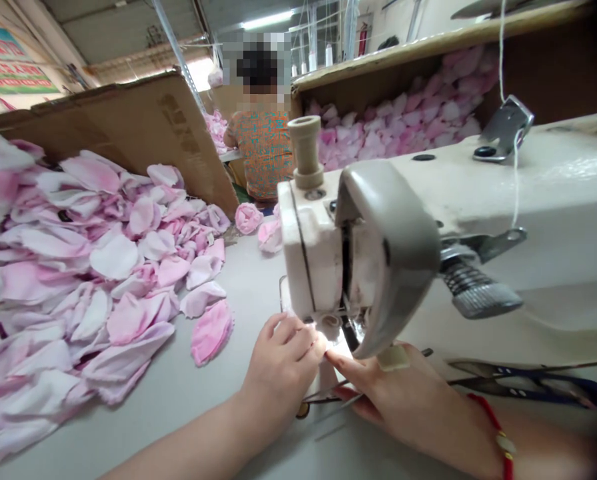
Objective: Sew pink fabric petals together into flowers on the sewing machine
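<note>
A white sewing machine [298, 253] stands in front of me, its needle area lit. My left hand [283, 363] is closed beside the presser foot, fingers curled together; whatever they grip is hidden. My right hand [403, 393] reaches in from the right, its index fingertip meeting the left fingers. Under its palm and fingers lies a thin metal tool [345, 395] with two slender prongs, apparently held; its kind is unclear. Tape wraps one finger. Left of my hands, a bright pink fabric petal [212, 332] lies apart from a large heap of pink-and-white petals [113, 253].
Dark-handled thread snips [528, 387] lie right of my wrist. Rolled fabric flowers [249, 218] rest behind the machine head. A cardboard panel [113, 127] backs the heap, and a carton [403, 63] of petals stands behind the machine. Another person [265, 147] sits farther back.
</note>
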Motion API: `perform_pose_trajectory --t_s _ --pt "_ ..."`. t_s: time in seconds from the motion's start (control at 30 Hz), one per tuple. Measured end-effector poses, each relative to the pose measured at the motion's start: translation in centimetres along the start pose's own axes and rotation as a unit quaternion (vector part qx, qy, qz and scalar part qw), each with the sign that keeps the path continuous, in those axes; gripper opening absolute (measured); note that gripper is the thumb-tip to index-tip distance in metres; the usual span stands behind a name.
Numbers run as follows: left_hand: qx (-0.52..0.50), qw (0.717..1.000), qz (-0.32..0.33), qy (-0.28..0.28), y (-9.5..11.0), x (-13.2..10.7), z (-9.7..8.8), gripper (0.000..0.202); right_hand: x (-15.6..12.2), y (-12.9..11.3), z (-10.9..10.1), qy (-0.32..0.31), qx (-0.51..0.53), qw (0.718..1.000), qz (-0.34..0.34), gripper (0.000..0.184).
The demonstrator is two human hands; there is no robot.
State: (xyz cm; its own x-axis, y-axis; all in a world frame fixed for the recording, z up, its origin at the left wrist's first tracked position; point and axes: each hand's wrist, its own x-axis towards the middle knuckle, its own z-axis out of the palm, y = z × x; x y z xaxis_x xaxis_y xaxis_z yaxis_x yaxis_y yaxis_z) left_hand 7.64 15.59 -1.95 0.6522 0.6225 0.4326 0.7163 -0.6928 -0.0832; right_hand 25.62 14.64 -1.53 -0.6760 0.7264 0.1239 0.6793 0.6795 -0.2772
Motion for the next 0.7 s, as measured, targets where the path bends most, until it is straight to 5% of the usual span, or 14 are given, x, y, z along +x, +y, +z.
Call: perform_pose_trajectory --t_s 0.17,0.7 --pt "0.063 0.998 -0.001 -0.005 0.1 -0.3 1.0 0.02 -0.4 0.5 -0.3 0.064 -0.052 0.997 -0.005 0.03" --pt "0.091 0.995 0.023 -0.035 0.1 -0.3 0.6 0.02 0.3 1.1 0.4 0.075 -0.064 0.995 -0.022 0.032"
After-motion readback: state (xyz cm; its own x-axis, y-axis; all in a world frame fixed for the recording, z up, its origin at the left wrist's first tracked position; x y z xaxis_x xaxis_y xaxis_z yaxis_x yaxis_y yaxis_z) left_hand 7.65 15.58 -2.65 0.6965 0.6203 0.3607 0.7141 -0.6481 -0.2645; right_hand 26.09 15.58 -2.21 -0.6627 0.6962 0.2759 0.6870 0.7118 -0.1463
